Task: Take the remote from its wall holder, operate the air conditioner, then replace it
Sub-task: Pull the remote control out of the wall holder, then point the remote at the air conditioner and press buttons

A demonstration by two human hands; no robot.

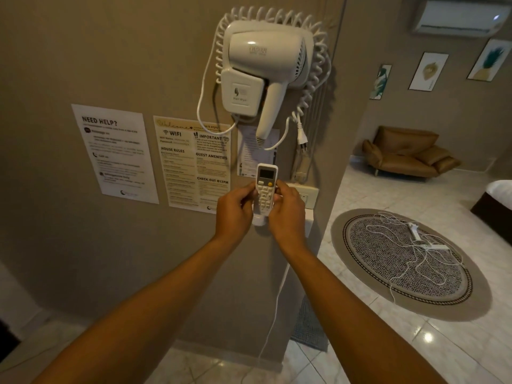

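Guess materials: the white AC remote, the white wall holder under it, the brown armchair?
White AC remote: looks like matte moulded plastic, with a grey screen and raised buttons. White wall holder: probably smooth plastic, mostly hidden by both hands. Brown armchair: leather or faux leather, judging by soft sheen and creased cushions.

Remote [266,189]: white, upright against the wall, grey display on top, button rows below with one yellow button. Lower end sits in the holder [260,220], a small white wall cradle. AC unit [460,16]: white, mounted high on the far wall, upper right, flap looks closed.
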